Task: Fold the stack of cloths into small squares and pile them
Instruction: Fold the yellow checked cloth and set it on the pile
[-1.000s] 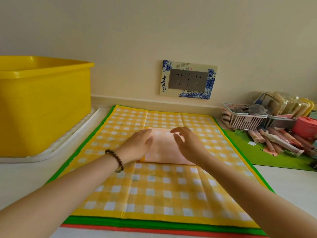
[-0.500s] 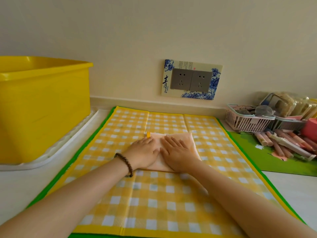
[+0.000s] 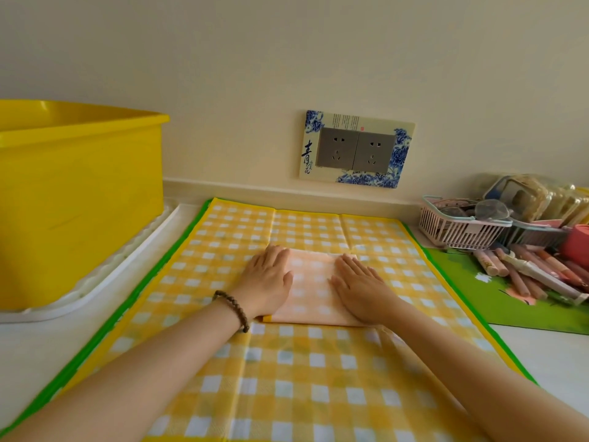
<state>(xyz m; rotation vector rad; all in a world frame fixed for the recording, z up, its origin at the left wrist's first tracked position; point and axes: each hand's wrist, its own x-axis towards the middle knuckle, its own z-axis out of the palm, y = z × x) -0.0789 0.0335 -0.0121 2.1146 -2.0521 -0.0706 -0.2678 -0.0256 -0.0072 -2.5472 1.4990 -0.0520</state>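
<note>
Scene: a white counter against a cream wall, seen from above and behind two bare forearms reaching in from the bottom of the frame.
Folded cloth: a small pale orange checked square [image 3: 310, 290] at the centre of the frame, lying on the stack.
Stack of cloths: a large yellow-and-white checked cloth [image 3: 287, 374] spread flat on top, with green edges of another cloth [image 3: 165, 266] showing beneath it along the left and right sides.
Left hand: [image 3: 267, 279] flat, palm down, fingers together, pressing the left edge of the folded square; a dark bead bracelet [image 3: 232, 309] circles the wrist.
Right hand: [image 3: 361, 285] flat, palm down, fingers extended, pressing the right part of the square; gripping nothing.
Left of frame: a big yellow plastic tub [image 3: 76, 193] standing on a white tray [image 3: 105, 282].
Wall: a double socket [image 3: 357, 149] in a blue-flowered frame, above centre.
Right of frame: a pink basket [image 3: 459, 229] and a heap of tubes [image 3: 529, 269] on a green mat [image 3: 478, 298].
</note>
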